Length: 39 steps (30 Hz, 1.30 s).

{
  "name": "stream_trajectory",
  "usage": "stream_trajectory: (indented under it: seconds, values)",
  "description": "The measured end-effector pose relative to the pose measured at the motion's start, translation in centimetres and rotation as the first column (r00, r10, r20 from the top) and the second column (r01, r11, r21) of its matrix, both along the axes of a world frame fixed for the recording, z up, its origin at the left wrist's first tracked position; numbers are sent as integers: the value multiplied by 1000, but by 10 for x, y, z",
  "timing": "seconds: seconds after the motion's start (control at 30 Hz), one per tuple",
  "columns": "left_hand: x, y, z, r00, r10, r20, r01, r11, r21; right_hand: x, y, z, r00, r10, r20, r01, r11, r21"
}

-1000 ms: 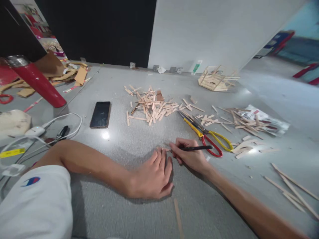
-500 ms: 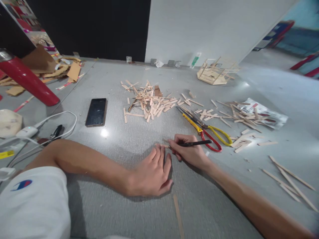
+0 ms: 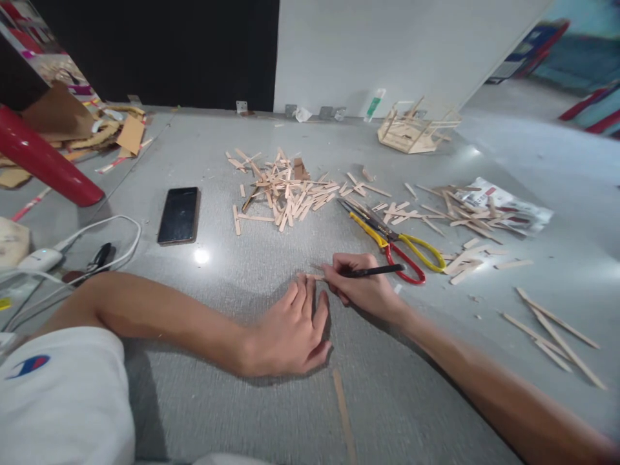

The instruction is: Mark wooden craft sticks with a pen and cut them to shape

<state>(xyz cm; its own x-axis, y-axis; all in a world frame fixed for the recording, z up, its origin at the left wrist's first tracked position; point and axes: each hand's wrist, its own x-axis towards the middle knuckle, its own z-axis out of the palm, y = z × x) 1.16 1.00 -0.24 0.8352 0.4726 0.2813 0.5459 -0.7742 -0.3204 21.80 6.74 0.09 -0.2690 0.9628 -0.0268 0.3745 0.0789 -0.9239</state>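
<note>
My right hand point(image 3: 361, 284) is closed round a black pen point(image 3: 375, 270), whose back end points to the right. Under the fingertips of my left hand point(image 3: 293, 329), a short piece of wooden craft stick point(image 3: 316, 277) is pressed against the table; its far end reaches my right fingers. The pen's writing end is mostly hidden by those fingers. Just beyond my right hand lie scissors point(image 3: 409, 248) with yellow and red handles, next to a yellow-handled tool, partly overlapping. One long craft stick point(image 3: 343, 413) rests below my hands, near the front edge of view.
Cut stick pieces point(image 3: 290, 194) are heaped beyond my hands. A phone point(image 3: 179, 216) and a white cable point(image 3: 138, 226) lie left. To the right are a plastic packet point(image 3: 508, 206) and loose sticks point(image 3: 557, 336). A stick-built frame point(image 3: 411, 132) stands by the white panel point(image 3: 368, 51).
The whole view has shifted slightly, so things sit a little further left and higher. Both hands keep nearly the same pose over the small stick, the pen still in my right hand.
</note>
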Motion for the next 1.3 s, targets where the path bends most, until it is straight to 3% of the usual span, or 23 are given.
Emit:
stream_trajectory:
  seconds: [0.27, 0.5, 0.87, 1.3]
  values:
    - [-1, 1, 0, 1000, -8, -5, 8, 999, -31, 0, 0, 1, 999, -20, 31, 20, 1000, 15]
    - [-1, 1, 0, 1000, -7, -11, 7, 999, -39, 2, 3, -4, 996, -57, -70, 53, 996, -69]
    - [-2, 1, 3, 1000, -14, -7, 14, 998, -65, 4, 2, -12, 996, -71, -56, 69, 997, -43]
    - [-1, 1, 1, 1000, -12, -13, 11, 998, -61, 2, 0, -6, 998, -47, -35, 45, 998, -39]
